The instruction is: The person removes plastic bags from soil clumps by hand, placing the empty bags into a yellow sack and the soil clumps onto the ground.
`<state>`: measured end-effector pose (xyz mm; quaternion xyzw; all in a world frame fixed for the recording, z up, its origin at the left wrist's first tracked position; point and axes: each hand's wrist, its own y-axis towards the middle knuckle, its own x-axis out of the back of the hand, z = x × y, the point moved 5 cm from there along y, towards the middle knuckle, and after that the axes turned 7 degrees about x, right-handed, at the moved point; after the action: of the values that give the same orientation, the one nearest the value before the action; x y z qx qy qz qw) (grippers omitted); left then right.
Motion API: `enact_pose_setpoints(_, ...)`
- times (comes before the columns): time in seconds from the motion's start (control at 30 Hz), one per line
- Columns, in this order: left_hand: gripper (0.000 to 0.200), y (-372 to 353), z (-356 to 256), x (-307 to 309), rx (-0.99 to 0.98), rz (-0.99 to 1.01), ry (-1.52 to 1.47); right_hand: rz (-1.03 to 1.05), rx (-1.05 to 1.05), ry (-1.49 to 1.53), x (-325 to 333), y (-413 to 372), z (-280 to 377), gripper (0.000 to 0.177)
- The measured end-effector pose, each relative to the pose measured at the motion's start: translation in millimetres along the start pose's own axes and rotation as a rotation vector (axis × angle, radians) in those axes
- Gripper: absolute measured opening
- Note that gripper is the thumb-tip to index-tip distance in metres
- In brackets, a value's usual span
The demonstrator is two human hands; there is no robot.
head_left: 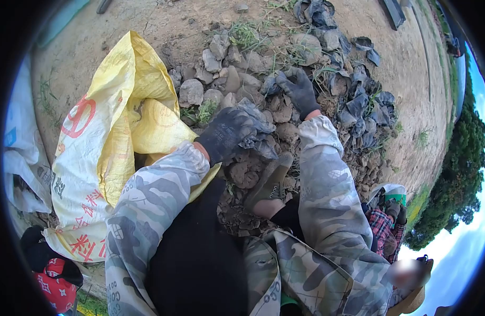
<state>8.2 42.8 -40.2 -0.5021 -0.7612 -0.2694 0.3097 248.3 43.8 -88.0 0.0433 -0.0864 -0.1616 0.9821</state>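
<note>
My left hand [228,132], in a dark work glove, is closed on a crumpled piece of black plastic film [259,126] over the heap of stones and clods. To its right in the view, my right hand [299,94], gloved alike, reaches over the heap with its fingers bent and apart. Its fingertips are close to another dark scrap of film [271,84] among the rocks. Beside my left forearm stands a yellow-and-white woven sack [116,126] with its mouth gaping. Grey stones [191,92] lie between the sack and my hands.
More black plastic film [358,108] lies with soil and weeds right of my hand. My shoe [271,181] rests on the rubble. A person in a plaid sleeve [380,229] works at lower right; another in red clothing [55,284] is at lower left. White sacks [23,142] lie far left.
</note>
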Motion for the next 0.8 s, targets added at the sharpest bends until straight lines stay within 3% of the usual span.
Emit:
enact_pose_setpoints(0.13, 0.046, -2.4, -1.7, 2.8, -0.022, -0.015, -0.025, 0.04, -0.163, 0.062, -4.8, -3.8, 25.6, 0.038)
enact_pose_setpoints(0.2, 0.045, -2.1, -0.8, 0.9, -0.003, -0.014, -0.018, 0.314, 0.271, -0.741, -7.5, -5.6, 46.9, 0.046)
enact_pose_setpoints(0.23, 0.045, -2.4, -0.8, 0.3, -0.004, -0.013, -0.021, 0.314, 0.268, -0.743, -6.6, -7.9, 45.9, 0.046)
enact_pose_setpoints(0.3, 0.045, -1.5, 0.1, -1.2, 0.011, 0.004, -0.011, 0.206, -0.14, -0.455, 3.8, -13.1, 28.2, 0.042)
enact_pose_setpoints(0.4, 0.045, 0.1, -1.6, 1.8, -0.002, -0.015, -0.002, 0.18, -0.238, -0.477, 5.3, -17.3, 21.8, 0.036)
enact_pose_setpoints(0.43, 0.045, -0.4, -3.3, 3.2, -0.002, -0.013, -0.004, 0.179, -0.241, -0.477, 5.3, -17.9, 21.5, 0.036)
enact_pose_setpoints(0.5, 0.045, 0.3, -4.0, 6.9, 0.015, -0.003, -0.028, 0.166, 0.079, -0.634, -0.2, -10.2, 40.4, 0.036)
enact_pose_setpoints(0.63, 0.042, -3.0, 2.3, -0.4, 0.015, -0.046, -0.025, 0.165, 0.0, -0.603, -2.4, -14.0, 46.2, 0.028)
enact_pose_setpoints(0.8, 0.037, -3.2, 3.0, -4.1, 0.002, -0.064, 0.011, 0.15, 0.15, -0.586, 9.9, -9.6, 35.7, 0.018)
